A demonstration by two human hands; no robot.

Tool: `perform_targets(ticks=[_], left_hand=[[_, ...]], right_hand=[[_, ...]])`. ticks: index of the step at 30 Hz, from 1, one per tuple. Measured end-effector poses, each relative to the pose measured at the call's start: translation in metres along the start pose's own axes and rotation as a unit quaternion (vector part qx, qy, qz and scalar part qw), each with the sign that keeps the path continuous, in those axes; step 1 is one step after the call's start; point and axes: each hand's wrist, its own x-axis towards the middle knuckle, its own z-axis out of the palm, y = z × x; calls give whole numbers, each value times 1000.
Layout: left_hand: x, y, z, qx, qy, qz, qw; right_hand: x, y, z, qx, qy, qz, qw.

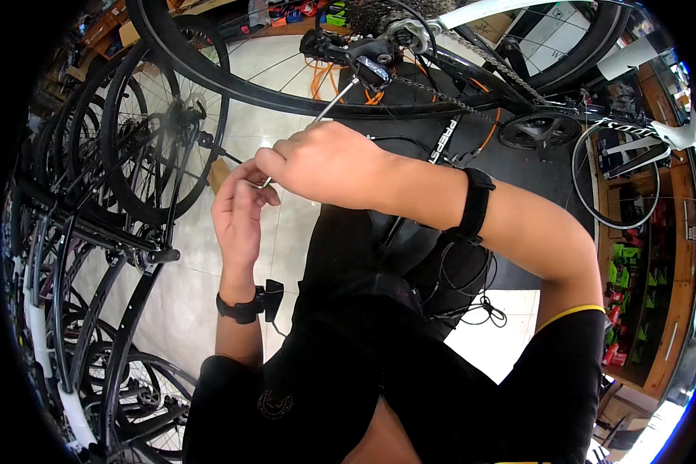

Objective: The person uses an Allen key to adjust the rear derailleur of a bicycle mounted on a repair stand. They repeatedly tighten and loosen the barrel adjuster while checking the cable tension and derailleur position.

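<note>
A silver hex key (pixel 334 102) runs diagonally from the black rear derailleur (pixel 373 68) of a raised bicycle down into my hands. My right hand (pixel 321 158) is closed around its shaft, knuckles up. Just below and left, my left hand (pixel 238 213) has its fingers curled at the key's bent short end. The derailleur hangs below the cassette (pixel 367 19), with the chain (pixel 510 77) running rightward. The rear tyre (pixel 201 81) arcs above my hands.
Several bicycles (pixel 143 124) stand along the left. Orange cables (pixel 325 73) lie beneath the raised bike on a dark mat (pixel 530 271). Coiled black cable (pixel 483 309) is by my legs. A wooden cabinet (pixel 657 317) with small goods lines the right, over the tiled floor (pixel 487 340).
</note>
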Motion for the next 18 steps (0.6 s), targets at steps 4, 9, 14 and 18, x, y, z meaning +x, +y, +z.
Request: perform_targets(ticks=[4,9,14,18], left_hand=[[4,16,23,176,59,21,982],[-2,7,16,157,59,-22,986],[-10,6,22,214,53,66,973],[-5,16,23,489,44,224,842]], right_hand=[[-3,-5,3,34,16,19,999],[-2,-6,-2,70,67,19,995],[-6,-2,-8,44,58,4,997],[-3,-2,-9,48,65,1,997]])
